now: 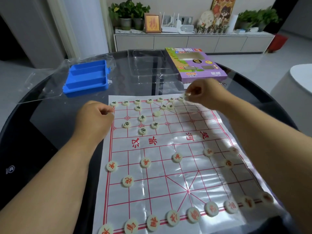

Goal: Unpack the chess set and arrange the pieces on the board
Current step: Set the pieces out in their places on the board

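A pale round piece [186, 95] sits pinched in the right hand [205, 92], whose grip is closed on it with curled fingertips just above the far right part of the board [177, 166], next to the last black-lettered disc in the back row [148, 100]. The left hand [94, 115] rests at the board's far left edge, fingers curled in; whether that grip holds anything cannot be told. The board is a thin, glossy sheet printed with a red grid, creased and slightly lifted along its right side. Black-lettered discs cluster loosely in the far left quarter; red-lettered discs [192, 215] line the near edge, with more spaced in the rows above. The far right quarter of the grid is open. The sheet lies on a dark, round, reflective worktop [50, 125]. Beyond it are a blue plastic tray [87, 78] on a clear bag [50, 76], a clear moulded insert [146, 63] and a purple cardboard box [195, 65].
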